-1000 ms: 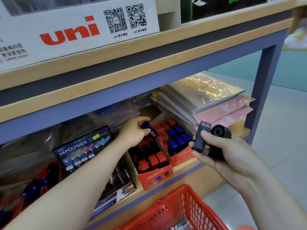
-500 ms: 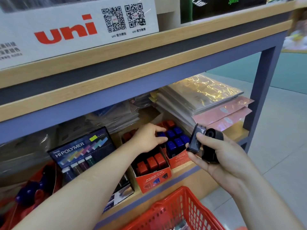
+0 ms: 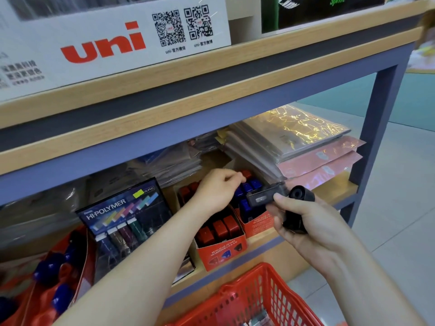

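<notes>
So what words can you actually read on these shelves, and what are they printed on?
"uni": white sign.
"HI-POLYMER": dark blue box.
"Sprite": black panel.
"PENGASAH PENSEL SHARPENER": red carton.
Captions under the QR codes and grey characters on the sign: too blurred.

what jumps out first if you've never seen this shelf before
The big red uni logo at the top left grabs the eye first. Below it, in the middle, the right hand grips a round black sharpener and a flat black sharpener, while the left hand reaches over the box of blue sharpeners. A bright red basket sits at the bottom edge.
</notes>
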The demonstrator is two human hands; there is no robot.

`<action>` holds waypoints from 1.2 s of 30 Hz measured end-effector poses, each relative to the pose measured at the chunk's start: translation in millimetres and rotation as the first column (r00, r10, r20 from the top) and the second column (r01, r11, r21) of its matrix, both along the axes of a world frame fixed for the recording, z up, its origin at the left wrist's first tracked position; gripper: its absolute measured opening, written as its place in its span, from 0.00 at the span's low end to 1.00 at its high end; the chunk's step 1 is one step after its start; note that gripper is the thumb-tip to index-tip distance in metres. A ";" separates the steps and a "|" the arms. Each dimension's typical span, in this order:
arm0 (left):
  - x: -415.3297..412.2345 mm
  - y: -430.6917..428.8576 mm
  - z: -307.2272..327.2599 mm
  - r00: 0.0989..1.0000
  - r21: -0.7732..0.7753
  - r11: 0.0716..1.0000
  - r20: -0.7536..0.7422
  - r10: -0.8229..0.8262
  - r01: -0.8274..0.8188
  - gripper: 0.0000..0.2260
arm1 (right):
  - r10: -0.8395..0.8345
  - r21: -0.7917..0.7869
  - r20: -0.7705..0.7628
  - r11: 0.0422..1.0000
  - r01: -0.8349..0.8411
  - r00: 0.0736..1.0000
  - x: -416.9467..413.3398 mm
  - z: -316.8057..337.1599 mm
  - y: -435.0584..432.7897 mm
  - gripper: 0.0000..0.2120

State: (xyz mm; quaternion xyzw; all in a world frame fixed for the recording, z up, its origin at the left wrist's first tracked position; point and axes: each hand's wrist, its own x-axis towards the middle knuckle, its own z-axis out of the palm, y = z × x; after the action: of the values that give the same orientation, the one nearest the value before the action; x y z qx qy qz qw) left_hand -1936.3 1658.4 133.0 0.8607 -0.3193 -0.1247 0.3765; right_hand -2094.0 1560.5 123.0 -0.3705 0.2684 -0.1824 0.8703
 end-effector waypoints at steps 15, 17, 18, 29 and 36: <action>12.9 89.6 23.7 0.963 -0.268 0.926 -0.017 0.270 -0.264 0.11 | 0.013 0.164 0.086 0.986 -0.028 0.996 16.5 0.0 14.0 0.04; 21.5 94.3 19.4 0.950 -0.127 0.955 0.126 0.284 -0.269 0.12 | 0.015 0.126 0.085 0.992 -0.025 0.996 17.9 -0.5 17.4 0.04; 26.7 95.5 15.1 0.942 -0.069 0.959 0.182 0.283 -0.275 0.13 | 0.028 0.097 0.085 0.995 -0.037 0.996 17.9 -0.7 19.3 0.04; 49.5 72.8 4.6 0.960 0.083 0.979 0.228 0.162 -0.185 0.12 | 0.037 0.004 0.102 0.999 -0.038 0.994 21.1 -6.0 20.4 0.11; 57.3 59.8 -16.9 0.964 0.211 0.966 0.247 0.099 -0.153 0.11 | 0.027 0.065 0.080 0.997 -0.032 0.996 26.3 -11.9 22.1 0.10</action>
State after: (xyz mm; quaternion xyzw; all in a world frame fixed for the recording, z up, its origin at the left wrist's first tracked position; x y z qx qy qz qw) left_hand -1879.0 1718.2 116.1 0.9254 -0.2894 -0.0339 0.2421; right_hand -2067.6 1582.6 111.1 -0.3381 0.2339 -0.1751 0.8946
